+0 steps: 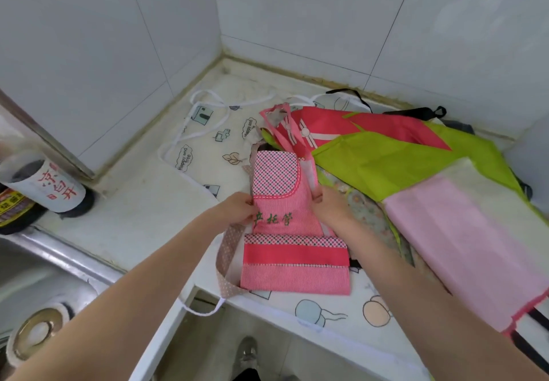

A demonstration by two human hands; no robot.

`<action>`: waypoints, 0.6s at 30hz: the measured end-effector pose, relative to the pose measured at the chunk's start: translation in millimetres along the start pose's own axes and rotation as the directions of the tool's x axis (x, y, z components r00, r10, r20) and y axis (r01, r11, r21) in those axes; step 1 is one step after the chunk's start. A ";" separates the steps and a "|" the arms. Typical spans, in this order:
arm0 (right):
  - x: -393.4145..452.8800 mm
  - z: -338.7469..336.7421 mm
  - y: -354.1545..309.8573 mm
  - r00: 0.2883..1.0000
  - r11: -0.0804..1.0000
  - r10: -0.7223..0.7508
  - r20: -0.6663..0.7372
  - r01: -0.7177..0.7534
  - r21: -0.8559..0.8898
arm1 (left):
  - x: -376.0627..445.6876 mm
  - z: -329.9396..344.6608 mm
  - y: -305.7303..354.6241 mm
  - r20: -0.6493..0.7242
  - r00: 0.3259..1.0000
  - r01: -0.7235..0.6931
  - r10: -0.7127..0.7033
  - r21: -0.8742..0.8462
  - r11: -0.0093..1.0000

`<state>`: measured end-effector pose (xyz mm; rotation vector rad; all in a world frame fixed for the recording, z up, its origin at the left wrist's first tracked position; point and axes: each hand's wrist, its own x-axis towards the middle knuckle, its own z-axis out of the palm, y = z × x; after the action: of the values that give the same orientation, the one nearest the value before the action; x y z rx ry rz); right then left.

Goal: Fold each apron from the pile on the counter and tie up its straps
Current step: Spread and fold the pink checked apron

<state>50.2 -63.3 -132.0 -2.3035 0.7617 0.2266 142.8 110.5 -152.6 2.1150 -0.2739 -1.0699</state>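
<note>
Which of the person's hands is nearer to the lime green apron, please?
Right. The right hand pinches the red apron's right edge, close beside the lime green apron. The left hand pinches the opposite edge, farther away.

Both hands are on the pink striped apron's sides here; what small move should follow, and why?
Probably fold the bib down over the lower half: the left hand and right hand pinch the pink apron at its waist, already narrowed, straps still loose.

bare counter [139,217] left, bottle [44,186] by sink [44,264], apron pile [416,172] right
</note>
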 end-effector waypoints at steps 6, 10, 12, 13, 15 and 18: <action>13.5 5.0 11.9 0.997 0.987 0.054 0.052 -0.061 0.147 | 18.6 -13.6 -4.5 0.201 0.980 -0.027 0.004 0.111 0.993; 11.6 2.8 22.2 1.000 0.962 0.022 0.014 -0.025 0.273 | 25.3 -20.4 -8.0 0.227 0.972 -0.156 0.060 0.433 0.888; 15.8 0.9 22.9 0.999 0.969 0.028 0.046 -0.038 0.243 | 25.1 -24.3 -7.7 0.321 0.946 -0.169 0.050 0.356 0.919; 18.3 -1.0 20.1 0.997 0.970 0.027 0.069 -0.042 0.241 | 23.4 -27.0 -5.5 0.345 0.937 -0.142 0.048 0.253 0.957; 25.4 -2.8 9.2 0.997 0.969 0.012 0.073 -0.029 0.246 | 21.0 -34.3 3.9 0.281 0.959 -0.082 0.047 0.113 0.990; 38.2 -0.8 -11.1 0.998 0.936 -0.002 -0.070 0.026 0.350 | 27.9 -44.3 16.3 0.128 0.991 -0.043 0.049 -0.048 0.998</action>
<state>87.6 -74.9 -138.8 -1.9836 0.7523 0.0018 196.4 108.5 -141.4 1.9937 -0.3555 -1.1772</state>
